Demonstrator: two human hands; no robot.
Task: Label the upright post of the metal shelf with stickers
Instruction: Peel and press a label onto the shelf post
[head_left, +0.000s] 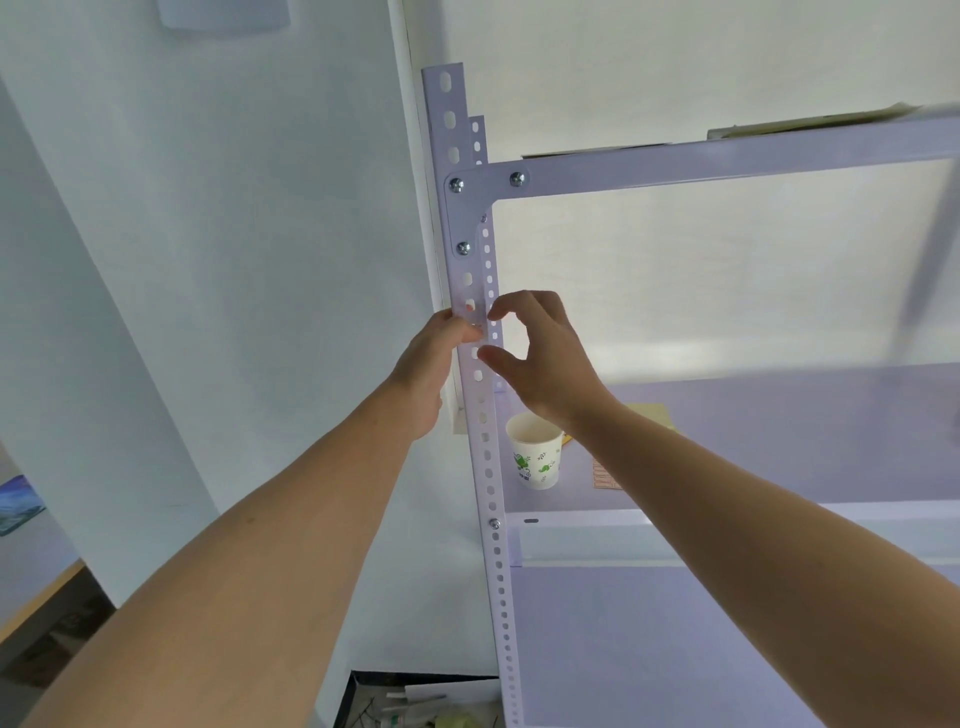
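The pale lilac upright post (487, 467) of the metal shelf runs from top centre down to the bottom, pierced with holes. My left hand (428, 374) clasps the post from its left side, thumb pressed on the front face below the corner bracket (467, 208). A small pale patch under that thumb may be a sticker (475, 328); it is hard to tell from the post. My right hand (540, 358) is at the post's right edge, forefinger and thumb spread apart with both tips touching the edge.
A paper cup (535, 452) with green print stands on the shelf board (779, 441) by the post. Beside it lie a yellow sheet (649, 415) and a small orange-patterned sheet (605, 475). The top rail (727, 161) crosses above. An open box of clutter (415, 701) sits below.
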